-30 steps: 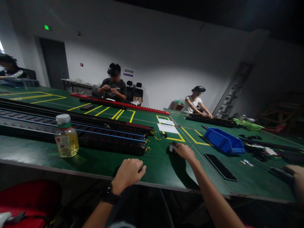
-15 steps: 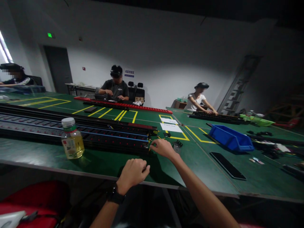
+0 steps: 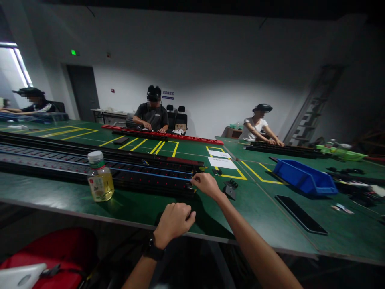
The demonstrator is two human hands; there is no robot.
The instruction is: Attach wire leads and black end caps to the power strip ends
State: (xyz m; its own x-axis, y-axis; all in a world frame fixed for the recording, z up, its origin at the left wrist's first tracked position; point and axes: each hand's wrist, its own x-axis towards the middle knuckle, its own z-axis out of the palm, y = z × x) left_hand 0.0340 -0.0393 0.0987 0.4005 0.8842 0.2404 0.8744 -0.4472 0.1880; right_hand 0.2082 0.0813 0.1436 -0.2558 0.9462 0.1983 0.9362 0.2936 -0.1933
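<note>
My right hand (image 3: 207, 185) is at the right end of a long black rail assembly (image 3: 162, 180) with blue strips and red dots. Its thumb and forefinger are pinched at the blue strip's end; what they grip is too small to make out. Lower and nearer, my left hand (image 3: 175, 220), with a black watch on the wrist, rests curled by the table's front edge. Its fingers are folded, and whether something lies inside is hidden. A small dark metal bracket (image 3: 231, 189) stands right of my right hand.
A bottle of yellow drink (image 3: 101, 178) stands before the rail. Rightward are a blue bin (image 3: 303, 176), a black phone (image 3: 300, 214) and cables. White papers (image 3: 222, 162) lie behind my right hand. Three people sit across the green table (image 3: 258, 220), near a long red rail (image 3: 186, 137).
The view has shifted, so most things appear slightly further right. My right hand has moved slightly up against the rail's end and stays pinched. My left hand keeps its curled pose.
</note>
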